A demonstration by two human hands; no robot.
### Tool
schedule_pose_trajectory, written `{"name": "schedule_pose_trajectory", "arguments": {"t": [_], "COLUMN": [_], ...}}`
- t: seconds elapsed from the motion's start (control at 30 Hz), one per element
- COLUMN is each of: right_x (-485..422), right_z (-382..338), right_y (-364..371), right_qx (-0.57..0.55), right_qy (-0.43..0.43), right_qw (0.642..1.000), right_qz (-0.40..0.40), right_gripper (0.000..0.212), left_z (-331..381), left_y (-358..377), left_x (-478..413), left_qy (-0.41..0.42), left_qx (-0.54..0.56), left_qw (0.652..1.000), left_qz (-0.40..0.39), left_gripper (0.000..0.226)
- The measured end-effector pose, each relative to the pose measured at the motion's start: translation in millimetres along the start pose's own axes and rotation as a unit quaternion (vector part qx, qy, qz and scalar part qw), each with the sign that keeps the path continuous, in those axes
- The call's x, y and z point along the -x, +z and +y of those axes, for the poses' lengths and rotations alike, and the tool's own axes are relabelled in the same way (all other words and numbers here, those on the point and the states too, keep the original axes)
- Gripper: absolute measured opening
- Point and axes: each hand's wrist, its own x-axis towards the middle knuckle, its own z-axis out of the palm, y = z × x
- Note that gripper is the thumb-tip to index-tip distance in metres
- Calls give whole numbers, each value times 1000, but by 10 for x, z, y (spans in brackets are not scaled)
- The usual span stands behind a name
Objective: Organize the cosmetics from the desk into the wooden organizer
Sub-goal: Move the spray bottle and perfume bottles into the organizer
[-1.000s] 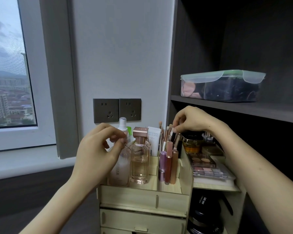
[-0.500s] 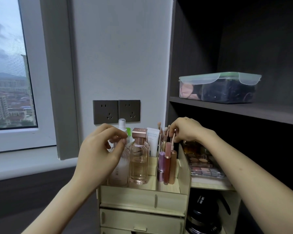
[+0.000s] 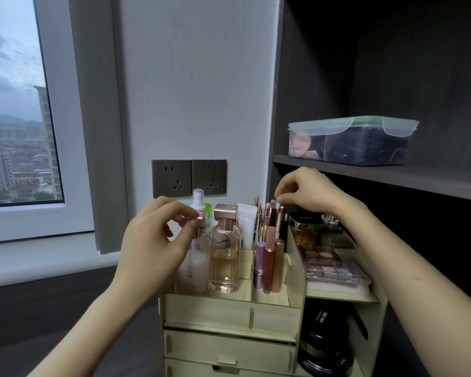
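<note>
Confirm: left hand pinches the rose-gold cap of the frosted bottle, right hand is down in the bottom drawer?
Not the drawer. The head view shows the right hand above the brushes and tubes in the wooden organizer; the left hand does pinch the rose-gold cap.

- A window at left shows city blocks under grey cloud (dull daylight).
- The pale wall carries two dark sockets.
- Dark wooden shelving at right holds a lidded plastic box.
</note>
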Motion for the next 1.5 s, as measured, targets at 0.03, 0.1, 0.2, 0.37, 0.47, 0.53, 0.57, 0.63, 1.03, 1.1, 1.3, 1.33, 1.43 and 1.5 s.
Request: {"name": "schedule_pose_trajectory", "arguments": {"t": [0.03, 0.1, 0.2, 0.37, 0.47, 0.53, 0.57, 0.63, 1.03, 1.1, 1.3, 1.33, 1.43, 1.5], "right_x": [60, 236, 588, 1286, 1674, 1891, 1988, 2149, 2170, 2163, 2118, 2109, 2079, 2052], "right_z": [-61, -215, -431, -669, -660, -576, -526, -413, -184, -164, -83, -55, 63, 149], "right_y": [-31, -62, 10, 388, 701, 896, 996, 1234, 1926, 1946, 1968, 1968, 1978, 1977], "right_qx": [-14, -34, -35, -46, -32, -10, -4, 37, 174, 173, 171, 168, 159, 157], "right_qy": [-4, -15, -28, -69, -53, -35, -20, -11, -38, -44, -49, -47, -49, -47], "right_qw": [1000, 999, 999, 992, 991, 984, 982, 982, 973, 971, 970, 971, 974, 976], "right_qz": [16, 28, 30, 95, 121, 176, 190, 183, 145, 156, 163, 162, 153, 146], "right_gripper": [4, 5, 7, 5, 5, 8, 13, 27, 102, 101, 101, 102, 104, 105], "left_z": [-24, -83, -182, -348, -456, -515, -539, -567, -602, -620, -666, -671, -658, -637], "left_y": [-20, -62, -144, -208, -140, -62, -20, 52, 110, 90, 109, 120, 165, 214], "left_x": [25, 116, 377, 879, 1071, 1167, 1211, 1279, 1442, 1450, 1519, 1529, 1550, 1556], "left_qy": [-4, -36, -107, -228, -280, -294, -299, -318, -350, -348, -347, -345, -339, -329], "left_qx": [-5, -13, -14, -18, -7, 6, 10, 26, 94, 99, 125, 127, 130, 127], "left_qw": [1000, 999, 994, 968, 932, 912, 904, 892, 888, 886, 880, 880, 881, 884], "left_qz": [1, 3, 2, -106, -231, -285, -304, -320, -284, -290, -299, -302, -304, -306], "left_gripper": [14, 14, 13, 18, 49, 59, 60, 57, 52, 53, 55, 57, 61, 64]}}
